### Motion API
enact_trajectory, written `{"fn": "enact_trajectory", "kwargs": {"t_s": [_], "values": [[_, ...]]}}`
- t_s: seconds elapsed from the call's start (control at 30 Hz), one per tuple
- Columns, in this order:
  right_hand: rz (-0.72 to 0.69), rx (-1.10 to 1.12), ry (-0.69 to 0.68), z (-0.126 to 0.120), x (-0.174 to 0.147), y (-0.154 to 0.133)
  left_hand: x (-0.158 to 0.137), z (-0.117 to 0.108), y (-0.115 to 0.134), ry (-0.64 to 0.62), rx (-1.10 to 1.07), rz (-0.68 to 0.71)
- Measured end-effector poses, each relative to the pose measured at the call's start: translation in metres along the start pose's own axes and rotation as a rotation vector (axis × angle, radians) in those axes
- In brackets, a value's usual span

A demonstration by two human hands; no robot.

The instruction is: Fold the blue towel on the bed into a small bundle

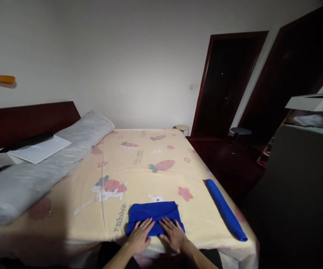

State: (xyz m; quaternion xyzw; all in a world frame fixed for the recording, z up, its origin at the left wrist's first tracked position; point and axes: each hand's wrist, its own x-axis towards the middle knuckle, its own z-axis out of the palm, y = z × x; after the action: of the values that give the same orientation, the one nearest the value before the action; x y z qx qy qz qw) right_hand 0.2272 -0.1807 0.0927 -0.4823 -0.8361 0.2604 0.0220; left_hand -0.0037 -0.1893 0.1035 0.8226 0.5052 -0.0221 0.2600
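A blue cloth (pixel 154 210), folded into a rough rectangle, lies near the front edge of the bed. My left hand (pixel 140 235) rests flat on its near left part, fingers stretched out. On the near right part lies my right hand (pixel 173 234), palm down with the fingers spread. The fingertips of both hands point toward each other across the cloth, a small gap between them. To the right, a rolled blue cloth (pixel 225 209) lies lengthwise along the bed's side, apart from my hands.
The bed wears a cream sheet (pixel 139 179) with rabbits and carrots. Along the headboard (pixel 29 116) runs a long grey roll (pixel 46 164), with a white flat board (pixel 40 148) on top. Stools (pixel 182 127) stand beyond the bed; a dark covered shelf (pixel 304 179) is at right.
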Motion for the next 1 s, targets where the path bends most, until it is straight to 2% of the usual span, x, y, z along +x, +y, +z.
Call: {"fn": "enact_trajectory", "kwargs": {"t_s": [0.23,0.33,0.43,0.57,0.63,0.73,0.83,1.0], "values": [[0.356,-0.122,0.154,-0.007,-0.001,0.046,-0.008,-0.021,-0.034,-0.006,0.076,-0.237],[0.416,-0.164,0.187,-0.007,0.0,0.053,-0.006,-0.017,-0.034,0.02,0.133,-0.317],[0.348,-0.185,0.226,-0.011,0.0,0.043,-0.001,-0.011,-0.026,0.061,0.174,-0.295],[0.019,-0.165,0.213,-0.01,0.0,0.018,0.007,0.001,-0.016,0.071,0.185,-0.043],[-0.086,-0.164,0.185,-0.005,0.0,0.009,0.01,0.009,-0.015,0.074,0.184,0.034],[-0.118,-0.178,0.11,0.003,0.001,0.007,0.012,0.018,-0.02,0.062,0.196,0.03],[-0.098,-0.2,0.043,0.003,0.001,0.02,0.008,0.017,-0.027,0.038,0.203,-0.021],[0.015,-0.187,0.152,-0.006,-0.003,0.039,0.0,0.002,-0.031,0.112,0.145,-0.078]]}}
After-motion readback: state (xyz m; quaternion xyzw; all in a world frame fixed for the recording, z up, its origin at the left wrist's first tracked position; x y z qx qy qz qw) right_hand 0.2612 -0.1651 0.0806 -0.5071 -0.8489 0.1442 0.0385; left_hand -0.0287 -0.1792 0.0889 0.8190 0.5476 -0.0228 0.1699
